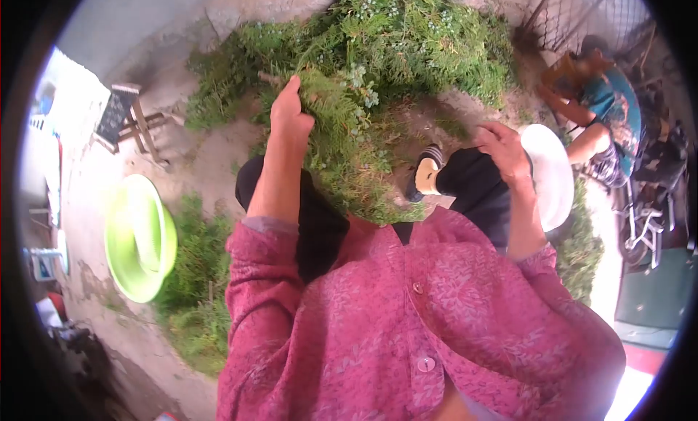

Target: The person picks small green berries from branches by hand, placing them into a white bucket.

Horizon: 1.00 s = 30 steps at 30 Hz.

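Note:
My left hand (pixel 291 119) is closed around a leafy evergreen branch (pixel 327 101), whose feathery green sprays hang to the right of my fingers and partly overlap the heap behind. My right hand (pixel 503 153) is held over my dark-trousered knee, with thumb and fingers pinched together. Whatever lies in that pinch is too small or blurred to name. Right beside this hand stands a round white basin (pixel 552 177), partly covered by the wrist. A large heap of evergreen branches (pixel 414 35) with pale bluish cones lies ahead of me against the wall.
Left of me, a lime-green basin (pixel 169 239) sits on the ground near more cut greenery (pixel 193 297). A small folding stool (pixel 142 126) with a dark panel stands farther off. At the right, another person (pixel 614 105) crouches near a wheeled metal frame (pixel 643 228).

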Motion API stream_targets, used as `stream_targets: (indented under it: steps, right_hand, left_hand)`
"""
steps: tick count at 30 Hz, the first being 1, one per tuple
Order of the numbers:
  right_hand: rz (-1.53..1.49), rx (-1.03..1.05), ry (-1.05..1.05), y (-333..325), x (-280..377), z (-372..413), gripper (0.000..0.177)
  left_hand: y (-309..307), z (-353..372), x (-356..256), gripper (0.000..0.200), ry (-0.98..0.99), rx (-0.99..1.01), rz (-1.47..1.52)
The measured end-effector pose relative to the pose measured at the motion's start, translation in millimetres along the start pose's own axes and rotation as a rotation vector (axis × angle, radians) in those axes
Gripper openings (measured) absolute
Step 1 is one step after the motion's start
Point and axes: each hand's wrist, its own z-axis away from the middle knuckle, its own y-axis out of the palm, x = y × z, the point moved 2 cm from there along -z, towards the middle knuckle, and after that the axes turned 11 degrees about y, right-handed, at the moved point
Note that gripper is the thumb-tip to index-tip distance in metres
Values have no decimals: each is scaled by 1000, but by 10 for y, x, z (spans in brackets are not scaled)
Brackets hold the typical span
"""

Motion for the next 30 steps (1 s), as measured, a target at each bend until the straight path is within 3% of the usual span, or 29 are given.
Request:
stream_targets:
  steps: [4,9,12,14,16,17,18,21,23,27,30]
  right_hand:
    - [-187,279,-19,462,114,151,24]
    - [-221,444,-25,701,168,226,23]
    - [-106,357,-209,743,195,276,23]
    - [-132,337,-242,795,213,362,34]
    - [261,111,-621,862,257,472,51]
    - [275,124,-626,921,237,512,64]
    - [258,118,-626,957,232,526,64]
    - [408,30,-633,1018,275,567,58]
    - [564,45,-554,988,337,548,43]
    - [594,87,-546,919,351,448,29]
    - [556,175,-379,895,277,279,26]
  left_hand:
    - [27,314,150,29,-48,20,3]
    - [176,619,308,30,-72,11,22]
    - [229,741,407,30,18,-39,-53]
    - [298,826,424,30,-16,-5,-82]
    - [360,899,448,29,-49,4,-90]
    - [396,929,462,29,-46,7,-108]
    - [447,960,477,29,-40,42,-85]
    - [601,1105,492,27,6,95,-106]
    - [745,1264,488,26,7,163,-98]
    - [886,1363,519,25,-4,215,-106]
    - [917,1417,498,25,61,115,-197]
